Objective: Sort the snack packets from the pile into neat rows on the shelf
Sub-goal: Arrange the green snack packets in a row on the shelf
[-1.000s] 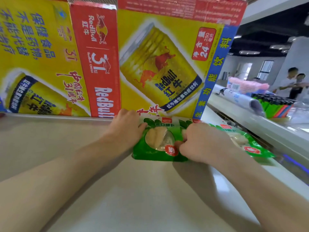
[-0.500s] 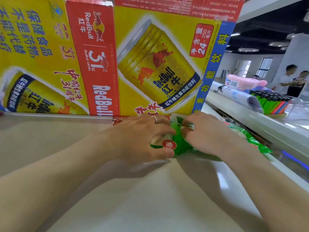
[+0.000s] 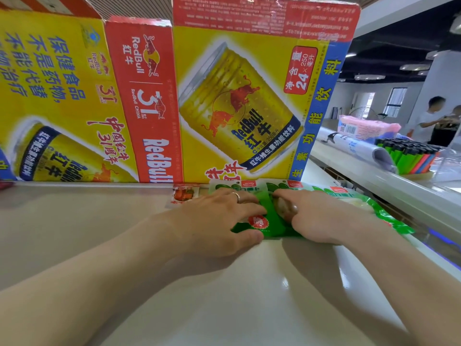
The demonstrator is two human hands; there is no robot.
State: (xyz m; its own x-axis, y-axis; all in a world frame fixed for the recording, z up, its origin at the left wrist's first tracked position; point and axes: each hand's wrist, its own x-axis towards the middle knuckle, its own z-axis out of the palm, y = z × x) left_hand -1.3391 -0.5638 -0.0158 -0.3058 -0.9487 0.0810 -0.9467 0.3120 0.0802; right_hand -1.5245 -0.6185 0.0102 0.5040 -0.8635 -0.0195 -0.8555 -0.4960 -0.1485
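Head cam view, only one angle to go on. Both hands are down on a green packet [image 3: 268,228] at the back of the shelf [image 3: 224,295], close to the foot of the Red Bull cartons [image 3: 237,101]. The left hand [image 3: 214,218] has its fingers laid over the top and its thumb against the near edge, so it's pinching the packet. The right hand [image 3: 321,221] sits on the packet's right side with the index finger stretched across it. The rest of its fingers are hidden behind the knuckles, so I can't tell if it's gripping or just pressing.

My guess is this step is squaring the packet up with the other green packets [image 3: 374,208] that overlap off to the right. I'd slide it rather than lift it, since the film and the shelf both look slick. I'd also use the carton foot as the straight edge and keep the overlap even. A small red packet [image 3: 184,194] lies just left of the hands. It's a different kind, so I'd leave it out of the green row.

The shelf is pale and glossy and picks up glare. To the right is a desk [image 3: 354,168] with a pink pack [image 3: 366,127], a plastic roll [image 3: 361,148] and coloured lighters [image 3: 409,156]. Two people [image 3: 431,118] stand far back, blurry, near some windows.
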